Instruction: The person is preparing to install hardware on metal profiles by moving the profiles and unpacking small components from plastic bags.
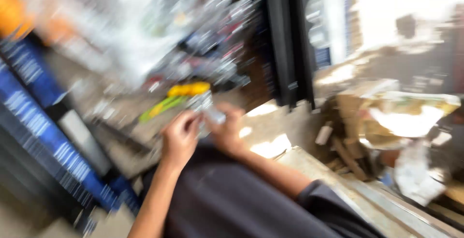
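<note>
The picture is heavily blurred by motion. My left hand [180, 139] and my right hand [227, 130] are close together in the middle of the view, above my dark-clothed lap. Between their fingers is a small pale, shiny object [207, 112]; both hands grip it, but its kind is too blurred to tell.
A yellow object [188, 89] and a green strip [162, 107] lie on the ground beyond the hands. Blue panels [34, 117] run along the left. A black post [287, 40] stands behind. Cardboard and rubble [386, 127] pile up at the right beside a concrete ledge [338, 180].
</note>
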